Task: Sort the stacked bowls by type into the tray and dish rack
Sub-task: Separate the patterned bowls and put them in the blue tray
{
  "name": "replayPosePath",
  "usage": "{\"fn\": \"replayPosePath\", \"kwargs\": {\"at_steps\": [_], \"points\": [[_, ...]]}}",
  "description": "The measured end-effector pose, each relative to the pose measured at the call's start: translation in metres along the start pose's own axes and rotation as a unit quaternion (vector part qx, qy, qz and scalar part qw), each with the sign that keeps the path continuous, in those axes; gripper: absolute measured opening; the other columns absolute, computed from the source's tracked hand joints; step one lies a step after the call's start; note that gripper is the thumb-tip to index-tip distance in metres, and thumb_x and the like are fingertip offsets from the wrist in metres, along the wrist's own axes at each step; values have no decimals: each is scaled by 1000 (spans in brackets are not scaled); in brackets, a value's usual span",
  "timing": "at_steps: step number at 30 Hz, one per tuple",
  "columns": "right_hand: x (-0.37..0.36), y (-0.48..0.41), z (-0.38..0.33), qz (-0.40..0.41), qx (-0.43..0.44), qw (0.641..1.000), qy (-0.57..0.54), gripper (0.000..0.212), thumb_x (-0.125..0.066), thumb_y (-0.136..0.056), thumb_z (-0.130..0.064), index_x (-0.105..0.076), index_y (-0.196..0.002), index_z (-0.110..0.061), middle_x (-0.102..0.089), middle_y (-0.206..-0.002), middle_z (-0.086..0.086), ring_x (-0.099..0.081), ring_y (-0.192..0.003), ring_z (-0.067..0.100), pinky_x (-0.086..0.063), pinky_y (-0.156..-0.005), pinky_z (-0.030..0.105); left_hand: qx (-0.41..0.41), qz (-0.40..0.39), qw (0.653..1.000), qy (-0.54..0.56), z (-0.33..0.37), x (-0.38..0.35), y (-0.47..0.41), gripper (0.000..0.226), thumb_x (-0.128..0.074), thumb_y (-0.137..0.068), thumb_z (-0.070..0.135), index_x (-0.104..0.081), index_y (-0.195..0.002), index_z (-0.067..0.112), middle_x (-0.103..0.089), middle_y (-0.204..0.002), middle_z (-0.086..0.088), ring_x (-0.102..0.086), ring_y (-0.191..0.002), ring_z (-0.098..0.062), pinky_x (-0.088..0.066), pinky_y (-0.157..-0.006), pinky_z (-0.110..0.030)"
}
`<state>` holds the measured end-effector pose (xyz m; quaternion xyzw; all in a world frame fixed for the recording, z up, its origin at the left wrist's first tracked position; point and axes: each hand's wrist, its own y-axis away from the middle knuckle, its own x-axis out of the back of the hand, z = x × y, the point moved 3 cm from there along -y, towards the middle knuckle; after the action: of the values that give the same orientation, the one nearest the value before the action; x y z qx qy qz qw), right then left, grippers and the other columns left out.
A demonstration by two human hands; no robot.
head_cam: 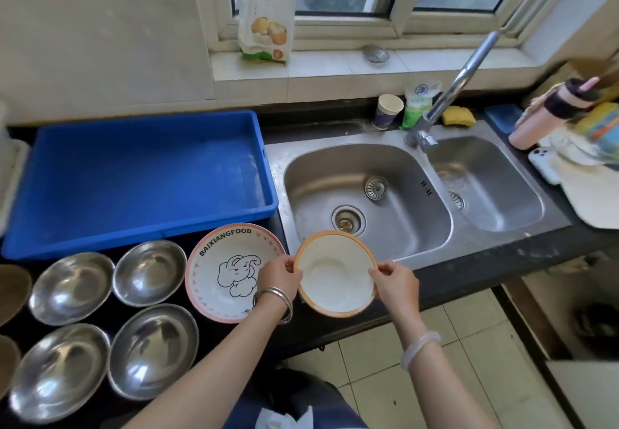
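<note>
An orange-rimmed white bowl point(336, 273) is held above the counter's front edge, just before the sink. My left hand point(279, 274) grips its left rim and my right hand point(397, 283) grips its right rim. To the left lies a pink-rimmed bowl with an elephant drawing point(223, 269) on the dark counter. Several steel bowls point(150, 271) sit in two rows further left. Behind them stands an empty blue tray point(140, 180). No dish rack shows clearly.
A double steel sink point(368, 187) with a tall tap point(452, 90) fills the middle right. A paper cup, sponge and bag stand behind it. Bottles, a phone and cloths crowd the right counter. Brown bowl edges show at the far left.
</note>
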<state>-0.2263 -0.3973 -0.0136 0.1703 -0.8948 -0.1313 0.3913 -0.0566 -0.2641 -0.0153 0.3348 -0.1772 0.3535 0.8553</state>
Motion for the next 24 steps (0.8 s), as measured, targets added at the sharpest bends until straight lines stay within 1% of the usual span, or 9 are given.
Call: {"fn": "replayPosePath", "kwargs": {"at_steps": [5,7,9,12,14,16,20,22,24], "points": [[-3,-2,9,-10,-7,1000,-12,14,-64,-87,-21,-71,-95,-12,-70,-87,1,-64,-83,16,-54,-75,31,2,-1,1000,5,-4,-4,1,21,-64,-81,15,-67,-102,13,-72,-96,-4,-59,-80,-14,-48,-73,-24],[-4,-2,12,-12,-8,1000,-20,11,-64,-87,-22,-69,-93,-14,-70,-87,0,-65,-85,17,-55,-76,33,3,-2,1000,9,-5,-5,2,23,-65,-82,17,-66,-105,13,-71,-97,-4,-62,-84,-16,-50,-76,-26],[-4,-1,13,-11,-4,1000,-28,7,-64,-88,-23,-67,-91,-17,-68,-84,-4,-64,-85,15,-51,-69,26,3,-3,1000,16,-7,-5,3,24,-65,-82,17,-66,-105,13,-71,-99,-4,-63,-90,-18,-50,-79,-28],[-5,2,11,-7,12,1000,-18,15,-60,-91,-24,-66,-101,-15,-64,-86,-5,-58,-79,9,-41,-59,16,-1,0,999,34,-8,-4,5,22,-66,-81,17,-67,-103,13,-71,-100,-3,-63,-91,-17,-48,-80,-27],[-5,5,9,-6,22,1000,-9,19,-57,-93,-26,-62,-108,-17,-65,-93,-3,-56,-76,5,-39,-56,15,-6,-4,999,48,-8,-3,6,21,-65,-82,16,-67,-103,13,-71,-101,-3,-63,-94,-18,-50,-83,-29],[-3,8,3,1,42,999,6,24,-54,-94,-28,-58,-116,-17,-66,-105,2,-59,-83,10,-45,-61,21,-1,2,997,72,-9,2,8,23,-65,-82,15,-66,-105,13,-70,-104,-3,-63,-95,-18,-51,-85,-31],[-1,12,-26,20,130,990,52,33,-49,-96,-29,-55,-126,-16,-61,-123,1,-56,-112,22,-47,-91,36,5,57,996,62,-17,25,8,26,-61,-85,19,-64,-110,15,-67,-112,-1,-59,-93,-14,-44,-79,-24],[-10,14,-47,-5,183,982,50,30,-48,-97,-28,-58,-123,-17,-63,-122,0,-57,-112,19,-46,-92,33,7,91,995,51,-23,40,8,26,-61,-85,18,-63,-111,15,-65,-115,-3,-60,-97,-18,-45,-80,-26],[-28,16,-70,-50,224,972,56,29,-48,-96,-28,-60,-120,-18,-66,-118,-2,-58,-110,15,-43,-87,25,16,129,991,39,-32,57,9,26,-62,-85,18,-63,-110,15,-61,-118,-7,-58,-102,-22,-44,-86,-29]]}}
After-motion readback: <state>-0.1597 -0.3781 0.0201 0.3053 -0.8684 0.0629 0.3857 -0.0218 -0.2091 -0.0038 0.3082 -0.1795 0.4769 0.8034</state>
